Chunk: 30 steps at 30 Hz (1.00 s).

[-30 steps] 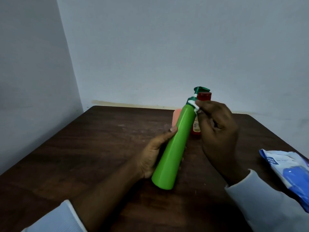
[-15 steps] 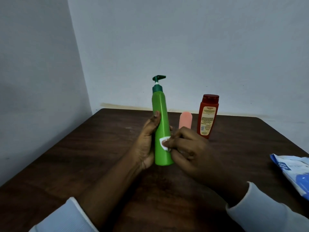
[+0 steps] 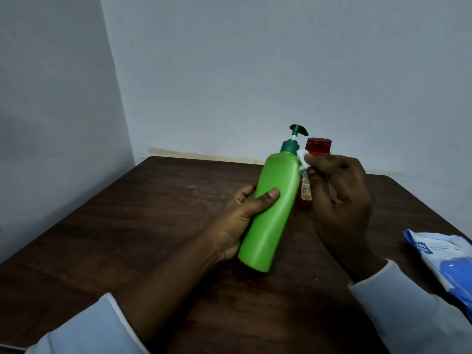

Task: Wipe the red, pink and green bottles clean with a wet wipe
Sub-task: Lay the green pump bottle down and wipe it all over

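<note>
- The green bottle (image 3: 270,208) is off the desk (image 3: 153,213), gripped around its middle by the left hand (image 3: 237,221). The thumb lies across the front face and the other fingers (image 3: 246,191) curl round the far side.
- Its long axis is tilted: the base points down and toward the person, and the dark green pump (image 3: 297,130) points up, away and slightly right.
- The right hand (image 3: 339,198) pinches a small bunched wet wipe (image 3: 303,157) at its fingertips. The wipe touches the bottle's right shoulder, just below the pump collar.
- The relation that matters: the wipe sits at the top right end of the bottle, so the unwiped length runs down and left along that axis toward the base. The right hand is the nearer hand for that stroke; the left only steadies or turns the bottle.
- The red bottle (image 3: 318,146) stands upright on the desk just behind, cap on, partly hidden by the green bottle and the right hand. The pink bottle is not in view.
- Both visible bottles are closed and opaque, so their fill cannot be told.
- A blue and white wipes pack (image 3: 444,259) lies at the right desk edge; whether its flap is open cannot be told.
</note>
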Each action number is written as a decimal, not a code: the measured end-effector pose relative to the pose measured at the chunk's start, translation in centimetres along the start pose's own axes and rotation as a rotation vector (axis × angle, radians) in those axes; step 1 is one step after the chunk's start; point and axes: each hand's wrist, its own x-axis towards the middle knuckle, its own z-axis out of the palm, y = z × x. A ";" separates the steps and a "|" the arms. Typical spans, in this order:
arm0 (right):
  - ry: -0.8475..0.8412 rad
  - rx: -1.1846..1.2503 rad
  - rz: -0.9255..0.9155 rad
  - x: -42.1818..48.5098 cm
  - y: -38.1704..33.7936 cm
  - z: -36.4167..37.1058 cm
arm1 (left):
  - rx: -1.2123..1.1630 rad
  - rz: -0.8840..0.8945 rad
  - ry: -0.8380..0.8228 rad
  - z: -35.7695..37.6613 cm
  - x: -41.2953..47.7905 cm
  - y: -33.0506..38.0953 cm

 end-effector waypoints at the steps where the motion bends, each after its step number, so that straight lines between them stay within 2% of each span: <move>1: -0.048 -0.010 -0.022 -0.1 0.1 0.2 | -0.007 0.000 -0.015 0.1 0.0 0.0; 5: -0.223 -0.074 -0.092 -0.9 0.5 1.3 | -0.125 0.008 -0.040 0.0 -0.1 0.7; 10: -0.451 -0.020 -0.176 -1.7 -0.5 2.0 | -0.277 -0.082 -0.049 -0.8 0.0 1.7; 15: -0.771 0.013 -0.295 -2.1 -1.7 1.9 | -0.338 0.012 0.025 -1.7 0.4 2.5; 17: -0.702 0.040 -0.323 -2.3 -1.9 1.9 | -0.301 0.028 0.058 -1.6 0.3 2.7; 21: -0.227 0.019 -0.121 -1.7 -2.0 1.4 | -0.128 0.111 0.108 -0.7 0.5 2.0; 23: -0.079 0.014 -0.019 -1.1 -1.7 0.9 | -0.004 0.158 0.100 -0.2 0.2 1.3; 27: 0.021 -0.014 0.049 -0.4 -1.2 0.4 | 0.172 0.169 0.068 0.5 -0.1 -0.3; 30: -0.021 -0.037 0.014 -0.6 -1.3 0.8 | 0.186 0.187 0.025 1.3 -0.3 -1.3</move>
